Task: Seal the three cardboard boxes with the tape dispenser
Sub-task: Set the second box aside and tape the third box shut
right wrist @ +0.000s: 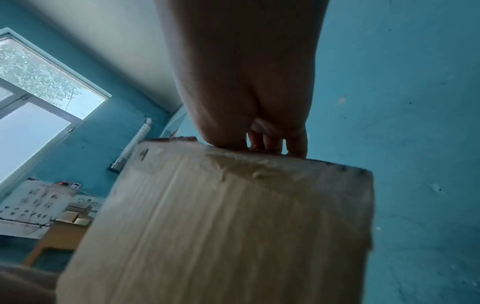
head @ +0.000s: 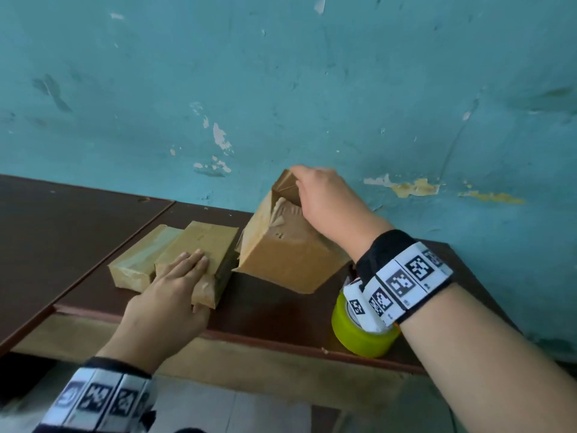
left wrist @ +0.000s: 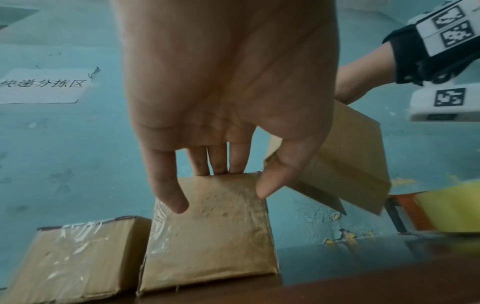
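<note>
The right hand grasps the top far edge of the big cardboard box, fingers curled over that edge. This box is tilted: its near bottom edge rests on the table and its top leans toward the wall, at about 12 o'clock from the hand's wrist. Its long axis runs from 5 o'clock up to 11 o'clock in the head view.

The left hand lies flat with straight fingers on the middle flat box, pressing it and not clenching. The long axis of this box points toward 1 o'clock. Touching it at 9 o'clock is the second flat box, parallel to it and covered with clear tape.

The tape dispenser with a yellow-green roll stands on the table edge at 4 o'clock from the big box, under the right wrist.
</note>
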{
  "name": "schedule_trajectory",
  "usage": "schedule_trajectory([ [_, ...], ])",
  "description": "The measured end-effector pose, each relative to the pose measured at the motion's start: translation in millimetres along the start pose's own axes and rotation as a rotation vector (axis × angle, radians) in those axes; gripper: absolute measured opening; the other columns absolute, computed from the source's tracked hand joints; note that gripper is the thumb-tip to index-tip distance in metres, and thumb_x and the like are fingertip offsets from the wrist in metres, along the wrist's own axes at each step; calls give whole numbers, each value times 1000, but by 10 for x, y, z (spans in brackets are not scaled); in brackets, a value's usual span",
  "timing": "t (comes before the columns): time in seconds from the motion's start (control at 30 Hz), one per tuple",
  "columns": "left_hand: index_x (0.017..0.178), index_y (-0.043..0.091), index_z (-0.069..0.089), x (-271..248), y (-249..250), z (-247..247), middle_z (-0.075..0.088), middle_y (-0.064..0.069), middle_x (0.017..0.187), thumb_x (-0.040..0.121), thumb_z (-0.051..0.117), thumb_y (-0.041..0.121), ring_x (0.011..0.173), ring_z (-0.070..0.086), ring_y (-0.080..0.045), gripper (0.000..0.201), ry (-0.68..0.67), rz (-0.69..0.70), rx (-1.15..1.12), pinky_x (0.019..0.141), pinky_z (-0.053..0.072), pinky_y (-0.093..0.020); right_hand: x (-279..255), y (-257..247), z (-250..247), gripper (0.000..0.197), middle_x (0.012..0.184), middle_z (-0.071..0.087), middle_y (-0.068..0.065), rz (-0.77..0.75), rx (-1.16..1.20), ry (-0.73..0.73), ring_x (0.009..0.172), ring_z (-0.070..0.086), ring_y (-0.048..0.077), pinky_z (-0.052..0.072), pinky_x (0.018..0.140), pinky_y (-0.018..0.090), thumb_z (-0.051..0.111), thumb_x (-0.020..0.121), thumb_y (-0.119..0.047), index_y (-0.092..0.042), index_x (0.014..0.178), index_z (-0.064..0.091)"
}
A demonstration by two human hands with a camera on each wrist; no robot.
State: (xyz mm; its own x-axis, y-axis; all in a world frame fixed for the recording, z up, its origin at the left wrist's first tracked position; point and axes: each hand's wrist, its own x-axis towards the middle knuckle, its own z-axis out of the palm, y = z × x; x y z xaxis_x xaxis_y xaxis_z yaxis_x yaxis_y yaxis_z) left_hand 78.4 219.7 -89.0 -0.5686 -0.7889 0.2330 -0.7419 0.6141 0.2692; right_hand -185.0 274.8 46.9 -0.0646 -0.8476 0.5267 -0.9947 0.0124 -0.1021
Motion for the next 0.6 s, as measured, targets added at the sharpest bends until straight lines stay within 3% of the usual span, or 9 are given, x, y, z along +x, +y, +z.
schedule_trajectory([
  [0.17, 163, 32, 21, 39, -32, -55, 15, 13, 171, 96, 60, 28, 158, 8, -7, 77, -55, -7, -166, 125, 22, -35, -160, -113, 282, 43, 94, 68, 9, 12, 21, -133, 81, 67, 28, 60, 77, 48, 42, 103, 3, -15, 136, 62],
  [0.23, 162, 39, 22, 82, 72, -154, 23, 7, 170, 102, 56, 32, 157, 19, -15, 70, -70, -57, -316, 126, 23, -42, -190, -162, 319, 38, 108, 73, 13, 27, 95, -185, 84, 70, 25, 61, 83, 44, 41, 106, -5, -14, 133, 66],
  [0.27, 161, 42, 23, 106, 145, -187, 27, 6, 168, 104, 54, 35, 156, 22, -17, 66, -30, -65, -374, 126, 24, -44, -199, -183, 318, 37, 121, 73, 12, 33, 129, -207, 81, 70, 17, 61, 82, 35, 41, 108, -9, -15, 134, 67],
  [0.33, 160, 41, 29, 113, 331, -213, 29, 15, 163, 106, 53, 34, 153, 19, -3, 59, 122, 3, -471, 125, 21, -29, -219, -217, 307, 36, 138, 67, 3, 31, 142, -245, 69, 61, -2, 51, 70, 12, 44, 110, -16, -16, 136, 67],
  [0.37, 160, 39, 30, 87, 429, -210, 28, 21, 160, 106, 54, 31, 150, 18, 6, 59, 187, 69, -527, 121, 17, -16, -228, -234, 316, 34, 138, 67, 2, 26, 135, -257, 73, 62, -2, 51, 72, 13, 46, 109, -19, -15, 133, 70],
  [0.43, 162, 31, 29, 34, 559, -165, 19, 25, 165, 105, 57, 20, 151, 13, 12, 64, 237, 222, -622, 115, 12, -2, -261, -268, 377, 31, 119, 75, 7, 39, 104, -303, 89, 71, 17, 57, 84, 33, 48, 109, -25, -12, 116, 75],
  [0.47, 162, 28, 28, 19, 591, -129, 16, 25, 167, 104, 58, 17, 152, 11, 12, 66, 219, 280, -646, 117, 12, -4, -293, -282, 409, 32, 103, 75, 8, 54, 100, -329, 85, 71, 22, 56, 78, 38, 48, 109, -28, -13, 104, 75],
  [0.53, 162, 26, 28, 33, 615, -46, 12, 24, 169, 105, 58, 20, 154, 7, 10, 65, 150, 327, -634, 124, 12, -15, -375, -296, 448, 42, 79, 67, 4, 85, 111, -383, 68, 64, 20, 45, 62, 35, 42, 110, -36, -16, 83, 67],
  [0.6, 163, 25, 26, 69, 624, 51, 12, 21, 170, 105, 56, 28, 154, 4, 9, 65, 135, 305, -583, 126, 10, -21, -485, -323, 434, 50, 72, 61, 4, 72, 110, -397, 60, 60, 18, 40, 57, 34, 35, 111, -41, -16, 75, 60],
])
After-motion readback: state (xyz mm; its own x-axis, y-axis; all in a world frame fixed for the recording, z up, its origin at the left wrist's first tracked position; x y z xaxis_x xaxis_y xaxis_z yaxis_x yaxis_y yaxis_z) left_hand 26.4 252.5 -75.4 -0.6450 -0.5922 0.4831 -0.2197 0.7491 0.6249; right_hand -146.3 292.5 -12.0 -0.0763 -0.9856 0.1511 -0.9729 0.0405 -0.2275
